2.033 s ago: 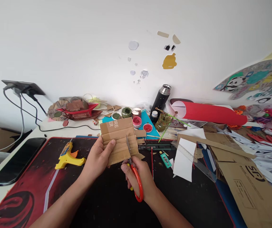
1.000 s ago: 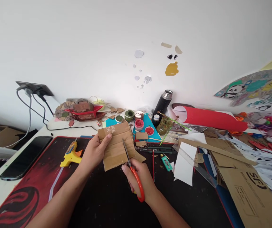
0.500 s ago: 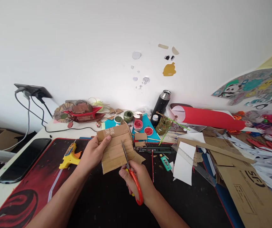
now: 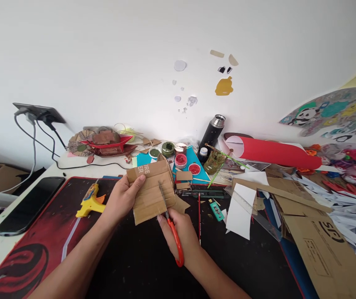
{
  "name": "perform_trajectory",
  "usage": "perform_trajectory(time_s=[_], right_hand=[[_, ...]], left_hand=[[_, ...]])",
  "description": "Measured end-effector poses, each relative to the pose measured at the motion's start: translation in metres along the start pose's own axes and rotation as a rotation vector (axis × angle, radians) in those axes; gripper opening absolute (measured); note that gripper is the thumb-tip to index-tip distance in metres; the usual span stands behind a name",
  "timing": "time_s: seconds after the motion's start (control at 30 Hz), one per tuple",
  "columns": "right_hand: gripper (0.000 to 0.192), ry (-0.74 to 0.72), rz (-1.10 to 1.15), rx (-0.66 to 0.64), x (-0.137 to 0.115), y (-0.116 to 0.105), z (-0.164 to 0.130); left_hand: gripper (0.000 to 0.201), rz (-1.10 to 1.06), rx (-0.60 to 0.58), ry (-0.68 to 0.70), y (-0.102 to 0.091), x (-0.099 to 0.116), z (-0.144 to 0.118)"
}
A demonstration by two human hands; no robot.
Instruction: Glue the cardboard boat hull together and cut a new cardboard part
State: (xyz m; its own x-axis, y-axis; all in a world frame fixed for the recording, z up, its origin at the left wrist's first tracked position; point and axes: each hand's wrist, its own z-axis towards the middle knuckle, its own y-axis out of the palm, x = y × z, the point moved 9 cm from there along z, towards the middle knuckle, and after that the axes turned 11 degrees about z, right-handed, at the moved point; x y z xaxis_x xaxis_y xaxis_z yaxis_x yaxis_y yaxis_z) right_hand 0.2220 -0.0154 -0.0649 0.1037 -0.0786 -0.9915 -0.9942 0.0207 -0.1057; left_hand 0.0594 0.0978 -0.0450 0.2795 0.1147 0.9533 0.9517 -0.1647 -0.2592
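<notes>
Between my hands a creased brown cardboard piece (image 4: 151, 193) with white printed letters is held up over the dark mat. My left hand (image 4: 125, 197) pinches it by its left edge, thumb lying on the face. In my right hand (image 4: 181, 232) are orange-handled scissors (image 4: 175, 243), fingers wrapped through the loops. The blades lie across the right part of the cardboard with the tip pointing up and away from me. Whether one blade is behind the cardboard cannot be made out.
A yellow glue gun (image 4: 91, 202) and a phone (image 4: 30, 203) lie to the left. Paint pots (image 4: 181, 160), a black flask (image 4: 212, 132) and a brush jar (image 4: 214, 162) stand at the back. Rightward are white paper (image 4: 241, 211), a clear ruler (image 4: 263, 226) and an SF carton (image 4: 324, 245).
The scissors' handles have come together and the yellow inner part no longer shows. The cardboard stays in my left hand almost unmoved. The whole view has shifted slightly.
</notes>
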Motion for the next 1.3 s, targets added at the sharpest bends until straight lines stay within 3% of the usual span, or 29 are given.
perform_trajectory(time_s=[0.17, 0.43, 0.87, 1.3], right_hand=[[0.031, 0.044, -0.036, -0.001, 0.005, 0.001, -0.001], [0.030, 0.145, 0.069, -0.100, 0.022, 0.005, -0.002], [0.057, 0.128, 0.147, -0.117, 0.026, 0.008, -0.003], [0.063, 0.118, 0.188, -0.115, 0.020, 0.009, -0.003]], left_hand=[[0.067, -0.056, -0.039, -0.040, 0.002, -0.004, 0.001], [0.067, -0.024, -0.025, -0.022, 0.000, -0.003, 0.001], [0.065, -0.005, 0.001, -0.032, -0.007, 0.005, -0.005], [0.068, 0.020, -0.034, -0.029, 0.000, 0.010, -0.007]])
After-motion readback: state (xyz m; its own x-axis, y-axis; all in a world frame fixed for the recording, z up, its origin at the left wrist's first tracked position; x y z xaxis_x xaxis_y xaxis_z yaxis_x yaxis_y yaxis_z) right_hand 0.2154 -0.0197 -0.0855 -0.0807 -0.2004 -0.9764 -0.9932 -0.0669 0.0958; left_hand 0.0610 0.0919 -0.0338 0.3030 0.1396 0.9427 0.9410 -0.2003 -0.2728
